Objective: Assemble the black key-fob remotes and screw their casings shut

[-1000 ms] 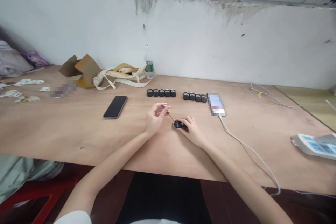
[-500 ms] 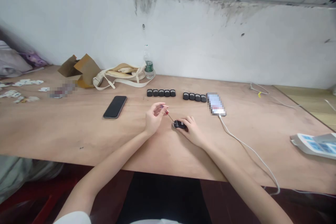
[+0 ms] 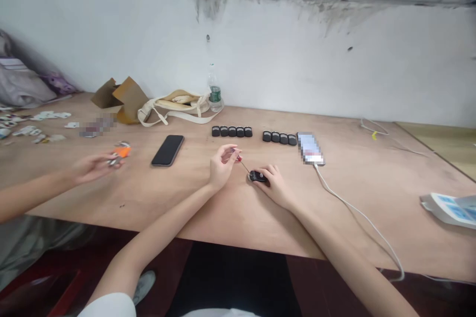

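Observation:
My left hand (image 3: 222, 166) is closed in a pinch around the handle of a small screwdriver (image 3: 243, 164), its handle red and purple. The thin metal shaft slants down to the left end of a small black car key fob (image 3: 256, 176), where the tip appears to touch. Fingers and thumb of my right hand (image 3: 275, 186) grip the fob and hold it against the tabletop. Behind my hands stand two short rows of black fob-like pieces, a left row (image 3: 232, 132) and a right row (image 3: 279, 137), several in each.
Another person's hand (image 3: 92, 166) at left holds an orange and silver object (image 3: 121, 152). A dark phone (image 3: 168, 150) lies left of my hands; a charging phone (image 3: 311, 148) with a white cable (image 3: 349, 212) lies right. A cream bag (image 3: 182, 104) and a bottle (image 3: 214, 94) are against the wall.
Another person's hand has come in from the left with the orange and silver object. My hands keep the same hold on screwdriver and fob. The whole view has shifted slightly.

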The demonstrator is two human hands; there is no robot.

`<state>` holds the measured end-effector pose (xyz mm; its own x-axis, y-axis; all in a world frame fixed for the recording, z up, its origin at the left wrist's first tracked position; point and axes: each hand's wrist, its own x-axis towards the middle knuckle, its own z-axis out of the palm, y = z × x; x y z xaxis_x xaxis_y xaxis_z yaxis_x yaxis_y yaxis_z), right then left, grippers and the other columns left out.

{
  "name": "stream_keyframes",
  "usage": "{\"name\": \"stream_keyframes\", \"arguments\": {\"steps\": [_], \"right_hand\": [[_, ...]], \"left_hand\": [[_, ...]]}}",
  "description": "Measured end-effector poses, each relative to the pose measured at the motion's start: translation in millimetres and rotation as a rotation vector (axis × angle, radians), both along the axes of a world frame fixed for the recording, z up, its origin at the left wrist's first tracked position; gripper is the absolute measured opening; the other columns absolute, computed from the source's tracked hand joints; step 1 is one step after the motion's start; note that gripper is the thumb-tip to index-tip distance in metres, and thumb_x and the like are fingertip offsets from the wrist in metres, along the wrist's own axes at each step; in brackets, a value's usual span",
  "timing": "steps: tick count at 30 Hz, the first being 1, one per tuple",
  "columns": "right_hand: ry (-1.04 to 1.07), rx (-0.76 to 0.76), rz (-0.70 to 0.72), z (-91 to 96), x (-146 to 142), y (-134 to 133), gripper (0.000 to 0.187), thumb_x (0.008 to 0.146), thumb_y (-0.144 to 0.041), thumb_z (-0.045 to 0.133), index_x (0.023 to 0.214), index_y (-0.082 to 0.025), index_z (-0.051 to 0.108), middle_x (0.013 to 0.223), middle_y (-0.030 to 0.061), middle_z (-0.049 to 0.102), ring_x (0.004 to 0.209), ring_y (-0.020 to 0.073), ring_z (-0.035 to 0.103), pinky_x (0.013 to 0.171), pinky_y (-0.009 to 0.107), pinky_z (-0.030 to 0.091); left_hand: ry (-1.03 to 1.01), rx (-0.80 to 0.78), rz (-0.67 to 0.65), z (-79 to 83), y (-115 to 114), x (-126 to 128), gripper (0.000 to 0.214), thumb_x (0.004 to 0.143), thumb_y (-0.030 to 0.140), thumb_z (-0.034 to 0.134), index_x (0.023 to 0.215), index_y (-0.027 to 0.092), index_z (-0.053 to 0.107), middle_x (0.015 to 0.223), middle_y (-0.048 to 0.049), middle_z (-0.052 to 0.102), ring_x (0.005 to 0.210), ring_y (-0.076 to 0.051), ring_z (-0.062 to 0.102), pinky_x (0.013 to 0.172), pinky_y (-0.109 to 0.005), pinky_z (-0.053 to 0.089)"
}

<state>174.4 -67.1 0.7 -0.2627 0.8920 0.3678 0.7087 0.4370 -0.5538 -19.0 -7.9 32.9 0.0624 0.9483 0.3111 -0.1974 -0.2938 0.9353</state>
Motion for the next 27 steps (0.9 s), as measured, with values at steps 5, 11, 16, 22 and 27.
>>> {"name": "stream_keyframes", "arguments": {"steps": [5,11,16,22,27], "right_hand": [[0.009,0.016,-0.003,-4.6,0.3,1.4,0.029,0.089,-0.035,0.055,0.117,-0.028,0.056,0.105,0.0075,0.058,0.099,0.026,0.05,0.085,0.044,0.048],[-0.007,-0.004,0.001,-3.4,0.3,0.9,0.03,0.089,-0.038,0.053,0.117,-0.029,0.056,0.107,0.008,0.058,0.1,0.0268,0.05,0.084,0.043,0.049],[-0.009,-0.004,-0.011,-4.4,0.5,1.7,0.028,0.09,-0.038,0.053,0.116,-0.029,0.057,0.106,0.0074,0.058,0.098,0.026,0.051,0.086,0.044,0.048],[-0.013,-0.005,-0.008,-5.3,0.9,2.4,0.029,0.09,-0.039,0.053,0.116,-0.029,0.056,0.107,0.0074,0.058,0.099,0.0261,0.051,0.086,0.044,0.048],[-0.012,-0.001,-0.009,-5.5,1.1,2.6,0.029,0.089,-0.04,0.052,0.116,-0.029,0.057,0.106,0.0077,0.058,0.098,0.0264,0.051,0.085,0.045,0.048]], "left_hand": [[-0.019,-0.003,-0.014,-1.5,0.8,0.0,0.031,0.081,0.038,0.065,0.101,0.016,0.058,0.091,-0.0067,0.068,0.074,-0.014,0.068,0.073,-0.03,0.059],[-0.039,-0.024,-0.017,-0.7,0.8,-0.4,0.032,0.079,0.039,0.067,0.1,0.016,0.058,0.09,-0.0064,0.068,0.073,-0.014,0.068,0.071,-0.03,0.059],[-0.041,-0.026,-0.017,-1.2,1.0,-1.0,0.033,0.079,0.04,0.067,0.1,0.016,0.058,0.09,-0.0062,0.068,0.072,-0.014,0.068,0.072,-0.031,0.059],[-0.04,-0.033,-0.014,-0.5,0.5,-1.4,0.033,0.079,0.04,0.067,0.1,0.016,0.058,0.09,-0.0063,0.068,0.073,-0.014,0.068,0.072,-0.03,0.059],[-0.049,-0.043,-0.018,0.3,0.7,-2.1,0.033,0.078,0.039,0.068,0.1,0.016,0.059,0.09,-0.006,0.068,0.073,-0.014,0.068,0.07,-0.03,0.059]]}}
